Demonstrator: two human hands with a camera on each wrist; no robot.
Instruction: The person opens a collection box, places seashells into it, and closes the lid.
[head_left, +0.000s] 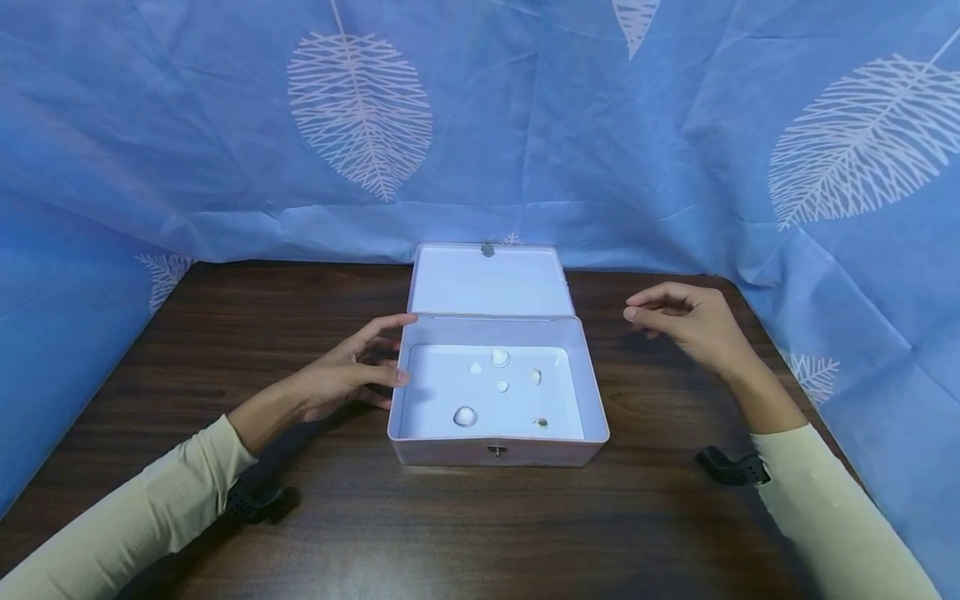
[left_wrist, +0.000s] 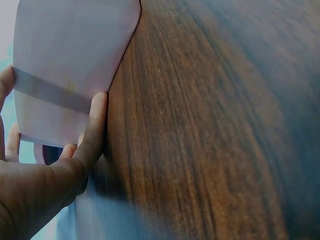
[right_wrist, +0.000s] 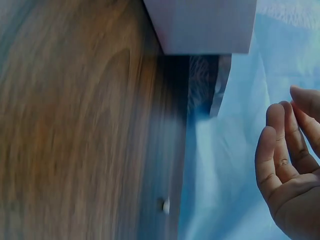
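A pale metal box [head_left: 497,452] sits on the table with its lid [head_left: 491,279] tipped back. Several small whitish shells [head_left: 465,416] lie spread over its floor; one is brownish [head_left: 541,423]. My left hand [head_left: 337,375] rests against the box's left side, thumb at the rim and index finger at the back corner. In the left wrist view a lower fingertip [left_wrist: 99,100] touches the outer wall close to the table. My right hand [head_left: 690,321] is raised right of the box, fingers loosely bent and thumb near the index fingertip. Nothing shows between them.
A dark brown wooden table [head_left: 480,533] carries the box. Blue cloth [head_left: 525,125] with white leaf prints hangs behind and along both sides. The right wrist view shows a small whitish object [right_wrist: 165,205] near the table's far edge. Dark straps [head_left: 731,467] sit at both wrists.
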